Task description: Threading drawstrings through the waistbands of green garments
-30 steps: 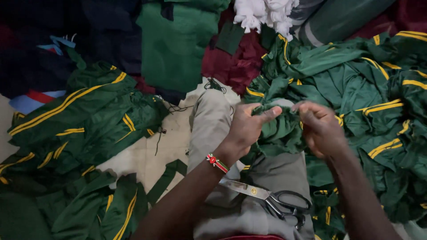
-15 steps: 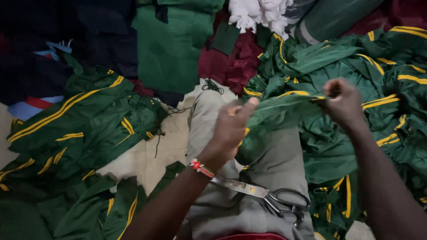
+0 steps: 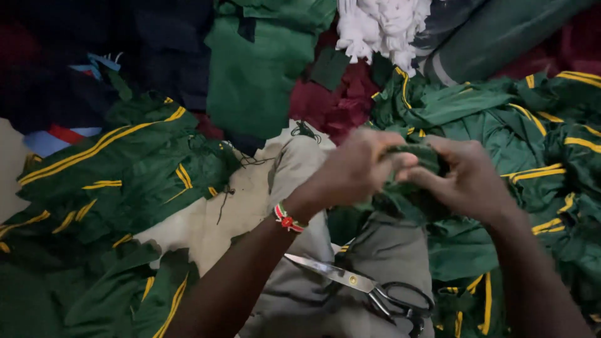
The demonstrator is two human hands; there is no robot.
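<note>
Both hands are bunched on one green garment piece [image 3: 413,188] over the lap: left hand [image 3: 357,169] and right hand [image 3: 466,178], each grip closed tight on the cloth. Scissors [image 3: 369,291] lie untouched on the thigh; green, yellow-striped heaps [image 3: 113,181] wait either side, so plenty seems left.

Both my hands bunched on a piece of green cloth, over my lap.

My left hand [image 3: 354,172] and right hand [image 3: 466,181] meet, fingers pinched on the green garment [image 3: 413,188] between them — it is crumpled, so I cannot tell which part I hold. A red beaded bracelet [image 3: 288,220] circles my left wrist. Scissors [image 3: 369,291] lie on my grey trousers [image 3: 300,169] below the hands, blades shut. Green cloth with yellow stripes [image 3: 106,169] is heaped left and right — maroon fabric [image 3: 338,103] and white scraps [image 3: 382,28] lie beyond.
</note>
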